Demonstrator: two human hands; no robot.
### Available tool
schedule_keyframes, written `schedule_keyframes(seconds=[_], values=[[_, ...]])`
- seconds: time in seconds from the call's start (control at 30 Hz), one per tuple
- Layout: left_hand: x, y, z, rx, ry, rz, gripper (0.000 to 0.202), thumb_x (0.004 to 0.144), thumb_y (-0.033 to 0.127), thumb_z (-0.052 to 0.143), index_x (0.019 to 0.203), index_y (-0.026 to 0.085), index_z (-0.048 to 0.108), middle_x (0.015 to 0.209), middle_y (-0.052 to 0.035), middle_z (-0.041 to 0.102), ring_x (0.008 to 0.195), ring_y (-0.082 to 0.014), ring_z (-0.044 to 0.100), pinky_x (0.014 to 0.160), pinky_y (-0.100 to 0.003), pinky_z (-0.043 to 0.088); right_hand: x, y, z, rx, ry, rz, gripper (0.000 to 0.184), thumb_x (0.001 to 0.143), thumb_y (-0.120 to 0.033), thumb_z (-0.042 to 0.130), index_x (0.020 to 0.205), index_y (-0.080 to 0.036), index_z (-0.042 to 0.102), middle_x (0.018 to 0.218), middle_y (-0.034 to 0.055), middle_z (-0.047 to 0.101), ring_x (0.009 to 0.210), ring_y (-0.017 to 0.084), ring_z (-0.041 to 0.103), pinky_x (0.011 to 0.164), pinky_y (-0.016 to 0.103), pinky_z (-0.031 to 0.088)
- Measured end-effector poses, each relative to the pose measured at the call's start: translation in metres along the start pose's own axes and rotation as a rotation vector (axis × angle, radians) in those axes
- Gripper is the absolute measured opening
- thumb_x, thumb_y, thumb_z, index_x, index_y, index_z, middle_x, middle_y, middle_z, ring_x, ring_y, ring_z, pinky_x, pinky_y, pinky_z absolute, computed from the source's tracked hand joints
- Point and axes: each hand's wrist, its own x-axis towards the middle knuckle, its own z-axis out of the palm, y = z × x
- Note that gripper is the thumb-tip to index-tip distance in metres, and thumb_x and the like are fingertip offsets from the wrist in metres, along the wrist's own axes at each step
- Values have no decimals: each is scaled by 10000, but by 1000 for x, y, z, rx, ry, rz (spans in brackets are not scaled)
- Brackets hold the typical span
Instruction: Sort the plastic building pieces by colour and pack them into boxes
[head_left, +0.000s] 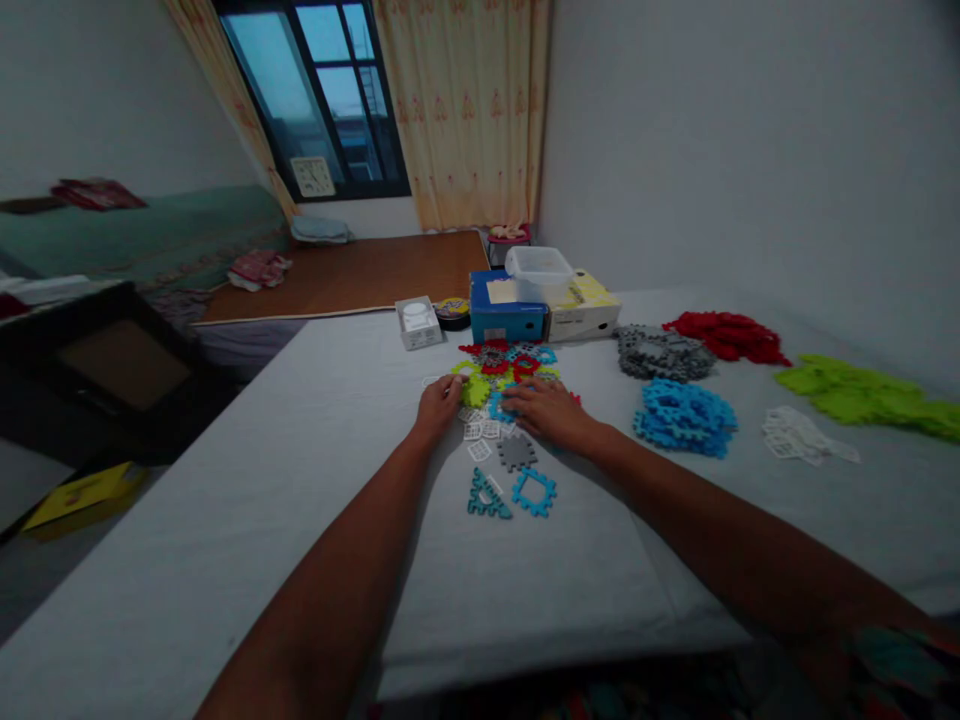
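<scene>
A mixed pile of flat plastic interlocking pieces with toothed edges lies in front of me. At its left side, my left hand point(439, 408) has its fingers bent in close together at a lime-green interlocking piece point(475, 391). My right hand point(551, 412) lies palm down over the right side, fingers stretched out across a blue piece point(497, 407). Red pieces point(526, 367) sit at the pile's far side. Nearer to me are small white grid pieces point(480, 431), a grey square piece point(517, 452), a teal triangular piece point(486, 496) and a blue square frame point(535, 491).
To the right are sorted heaps: grey point(664, 352), red point(727, 336), blue point(685, 417), lime-green point(870, 392) and white point(806, 436). Behind the pile stand a blue box point(507, 322), a yellow-and-white box point(585, 315), a clear tub point(538, 268) and a small white box point(418, 323).
</scene>
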Motion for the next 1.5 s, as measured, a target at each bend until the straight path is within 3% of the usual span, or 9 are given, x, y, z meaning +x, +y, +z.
schedule_keyframes(seconds=[0.17,0.33,0.43,0.7,0.87,1.07,1.27,1.37,1.5], values=[[-1,2,0,7,-2,-1,389,907,429,453,984,182,744,1032,-106,748,991,-254,671,903,-401,506,-1,6,1,-22,72,142,332,980,-210,444,1254,-197,630,1372,113,581,1251,303,435,940,457,375],[-2,4,0,24,-10,-7,398,916,412,436,1000,172,742,1015,-95,750,970,-233,672,906,-377,508,9,-20,2,13,67,-34,337,991,-304,466,1293,-226,594,1347,89,602,1272,293,428,1012,474,323],[-2,4,-1,40,-9,-1,409,920,402,420,1016,164,738,1029,-97,747,992,-235,666,923,-382,499,12,-29,2,12,45,-31,380,966,-386,527,1304,-221,582,1357,110,590,1311,332,396,1032,519,283],[-2,3,0,32,6,10,407,910,404,435,997,162,750,993,-104,749,951,-243,673,890,-393,508,-5,-15,-3,210,42,-122,285,907,-270,630,1184,-208,653,1149,110,680,1140,272,533,925,427,366],[-3,5,-1,1,7,-31,391,899,414,456,993,176,750,997,-93,751,958,-237,666,908,-390,503,-8,-6,1,305,115,-67,221,898,-217,621,1109,-209,686,1072,89,707,1037,250,587,884,404,414],[-3,5,-2,-8,0,-9,397,896,422,456,981,170,750,996,-104,748,963,-244,668,923,-401,495,-3,3,3,520,367,60,238,930,-171,511,1106,-174,671,1053,99,693,973,207,619,860,347,468],[-2,-1,1,1,-5,-3,410,906,434,432,1005,181,739,1022,-91,748,997,-237,663,938,-398,493,-2,4,9,489,303,115,227,913,-168,529,1076,-174,686,1057,88,716,979,203,643,869,337,476],[-1,-1,1,1,-11,-3,410,902,434,432,998,181,740,1028,-96,747,1005,-242,663,945,-406,493,-4,2,0,505,258,118,204,907,-197,554,1046,-192,703,1030,64,735,944,191,664,846,316,487],[-1,3,-2,-11,-11,-29,400,888,460,459,974,193,744,1020,-91,749,1009,-243,662,953,-401,492,-21,12,-27,539,286,165,181,893,-259,586,998,-207,724,994,50,748,872,185,679,791,304,508]])
